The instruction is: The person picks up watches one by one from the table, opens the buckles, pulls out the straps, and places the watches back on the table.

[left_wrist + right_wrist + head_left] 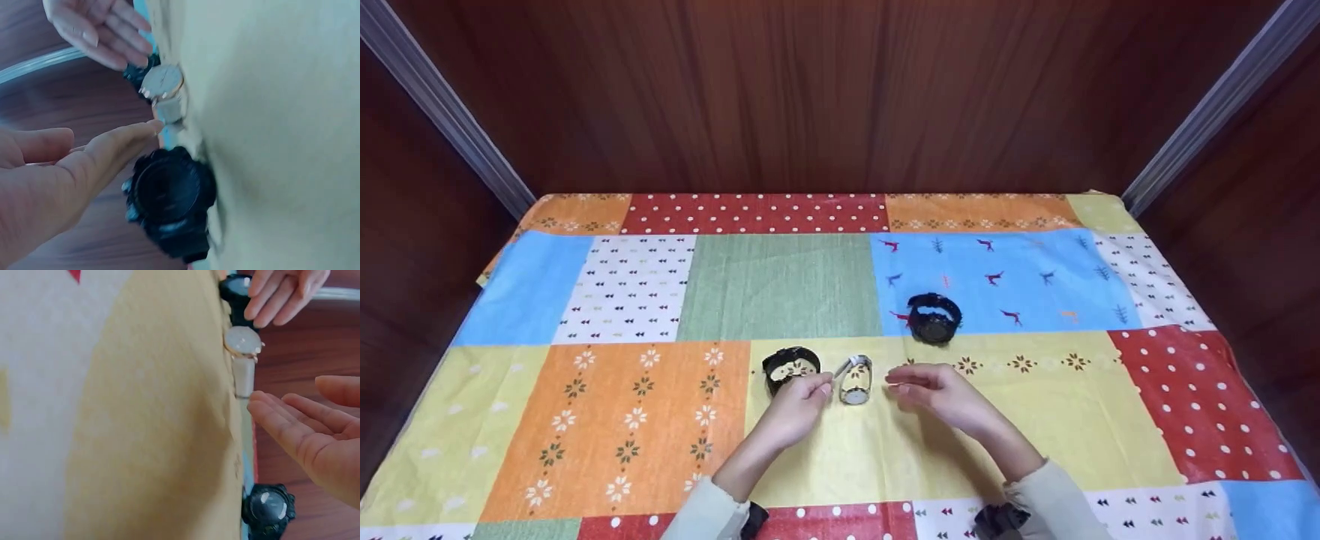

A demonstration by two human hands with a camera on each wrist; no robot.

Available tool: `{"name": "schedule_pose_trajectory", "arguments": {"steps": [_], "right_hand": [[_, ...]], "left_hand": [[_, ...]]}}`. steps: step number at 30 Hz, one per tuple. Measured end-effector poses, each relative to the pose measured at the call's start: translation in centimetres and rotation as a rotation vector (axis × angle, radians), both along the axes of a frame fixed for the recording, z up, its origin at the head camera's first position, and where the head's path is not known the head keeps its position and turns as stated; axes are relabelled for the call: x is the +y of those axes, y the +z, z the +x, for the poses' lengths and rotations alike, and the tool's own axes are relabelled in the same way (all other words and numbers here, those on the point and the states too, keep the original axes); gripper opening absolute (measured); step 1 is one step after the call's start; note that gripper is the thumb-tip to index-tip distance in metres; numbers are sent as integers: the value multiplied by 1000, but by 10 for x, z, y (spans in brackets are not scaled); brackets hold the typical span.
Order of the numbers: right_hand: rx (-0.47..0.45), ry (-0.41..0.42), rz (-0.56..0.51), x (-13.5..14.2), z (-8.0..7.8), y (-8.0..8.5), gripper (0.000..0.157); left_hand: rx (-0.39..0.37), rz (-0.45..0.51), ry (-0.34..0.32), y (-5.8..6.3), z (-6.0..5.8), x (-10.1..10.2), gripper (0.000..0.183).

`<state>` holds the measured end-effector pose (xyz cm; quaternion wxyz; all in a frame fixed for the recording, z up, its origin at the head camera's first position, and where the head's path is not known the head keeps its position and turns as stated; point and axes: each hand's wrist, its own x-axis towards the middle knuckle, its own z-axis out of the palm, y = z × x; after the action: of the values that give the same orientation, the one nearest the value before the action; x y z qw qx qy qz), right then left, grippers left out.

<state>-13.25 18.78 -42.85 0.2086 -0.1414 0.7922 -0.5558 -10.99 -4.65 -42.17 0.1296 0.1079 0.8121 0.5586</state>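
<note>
A silver wristwatch with a round pale dial [855, 396] and a light metal band lies on the yellow patch of the cloth. My left hand [801, 406] is on its left, fingers extended, the fingertips close beside the band. On the other side, my right hand [945, 394] hovers with straight fingers pointing at the silver watch, a small gap between them. Partly covered by the left hand in the head view, a chunky black wristwatch [169, 191] stands just left of the silver one. Another black wristwatch [935, 328] sits farther back on the right, on the blue patch.
A patchwork-patterned tablecloth [780, 285] covers the table. Dark wood panels [840, 97] rise behind and at both sides, with grey metal strips [1207, 105] at the corners. Dark straps [1001, 519] show at the sleeves.
</note>
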Motion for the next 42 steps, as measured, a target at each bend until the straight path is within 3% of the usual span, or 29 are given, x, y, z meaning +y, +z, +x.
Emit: {"name": "schedule_pose_trajectory", "arguments": {"steps": [7,15,26,33,42], "right_hand": [[-103,0,-78,-11,-2,-9,38],[-149,-6,-148,-15,-4,-12,40],[-149,-1,-165,-17,-5,-14,39],[-157,-11,-182,-19,-4,-14,39],[-176,-80,-196,-22,-3,-11,35]], "left_hand": [[14,-22,7,-11,-1,10,22],[19,-22,37,-12,-2,14,17],[38,-11,71,-14,-2,15,22],[-4,1,100,-16,0,17,30],[-17,37,123,-17,1,19,31]]}}
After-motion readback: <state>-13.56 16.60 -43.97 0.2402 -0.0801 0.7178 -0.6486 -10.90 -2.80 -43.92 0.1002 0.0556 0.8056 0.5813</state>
